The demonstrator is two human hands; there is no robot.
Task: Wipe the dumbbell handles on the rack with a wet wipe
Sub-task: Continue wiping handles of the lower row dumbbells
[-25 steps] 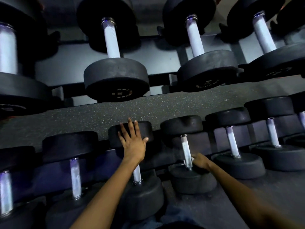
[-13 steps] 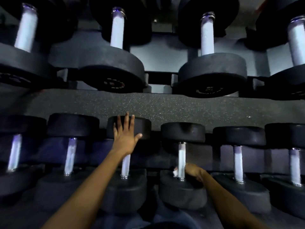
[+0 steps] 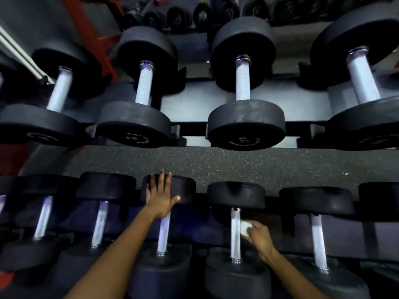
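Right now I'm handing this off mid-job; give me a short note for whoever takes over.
Left hand: open, fingers flat on the far head of a lower-row dumbbell.
Right hand: pinches the wet wipe against the handle of the next dumbbell to the right, about midway up.
Done: cannot tell which handles are already wiped.
Left: finish this handle, then the rest of the rack.

Stood tightly packed along the lower row (image 3: pixel 235 234), with narrow gaps between handles, blocked above by the upper shelf (image 3: pixel 216 162) across mid-frame and its big dumbbells (image 3: pixel 244 124).
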